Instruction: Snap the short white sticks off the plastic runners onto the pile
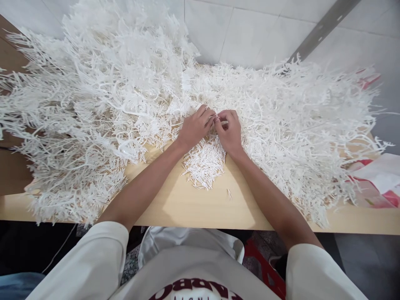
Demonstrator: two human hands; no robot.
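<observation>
My left hand [195,127] and my right hand [230,130] meet at the middle of the table. Both are closed, fingertips pinched almost together. A tiny bit of a thin white branched strand [216,117] shows between them; the fingers hide the remainder. Right below them lies a small pile of short white sticks [204,166] on the wooden table [187,210]. Large tangled heaps of white branched strands, plastic by their look, surround the hands: a tall left heap [103,91] and a lower right heap [300,121].
A few loose sticks [229,194] lie near the table's front edge. At the far right is a red-and-white plastic bag [375,183]. Brown cardboard [14,171] stands at the left edge. Behind the table are pale floor tiles [246,33].
</observation>
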